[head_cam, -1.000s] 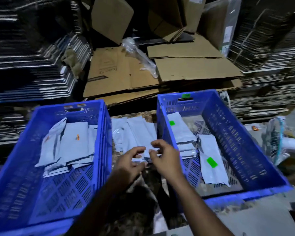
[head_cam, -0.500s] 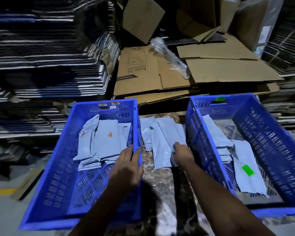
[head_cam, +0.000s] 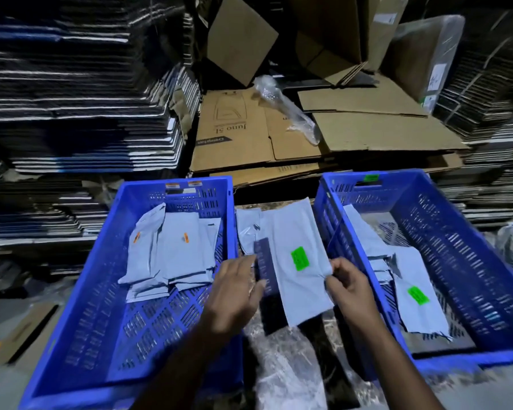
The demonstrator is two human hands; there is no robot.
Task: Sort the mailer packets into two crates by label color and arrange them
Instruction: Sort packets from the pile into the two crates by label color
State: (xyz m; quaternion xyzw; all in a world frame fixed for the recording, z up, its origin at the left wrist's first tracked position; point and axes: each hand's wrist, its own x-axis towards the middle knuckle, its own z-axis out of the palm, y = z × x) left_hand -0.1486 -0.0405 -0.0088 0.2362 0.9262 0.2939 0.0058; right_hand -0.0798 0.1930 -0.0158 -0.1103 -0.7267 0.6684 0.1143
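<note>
Nearest, at six o'clock, two forearms reach up into view. The right hand (head_cam: 347,287) has its fingers curled, pinching the right edge of a grey mailer packet (head_cam: 301,261) whose green label (head_cam: 300,258) faces up — half a second ago that hand lay flat on the pile with no label showing, so a packet has been lifted and turned over. The left hand (head_cam: 234,294) has come off the left crate's rim and now sits at the packet's left edge, fingers loosely extended and close together; whether it actually grips the edge I cannot tell.

The packet hangs between the two crates, just above the unsorted pile (head_cam: 249,229) at twelve o'clock from the hands.

At three o'clock the right crate (head_cam: 462,261) holds a packet with a green label (head_cam: 417,295) and a green tag (head_cam: 371,177) on its far rim — judging by colour, this packet belongs there. At nine o'clock the left crate (head_cam: 101,291) holds orange-labelled packets (head_cam: 181,250).

Farthest, at twelve, flattened cardboard (head_cam: 323,134) lies stacked.
</note>
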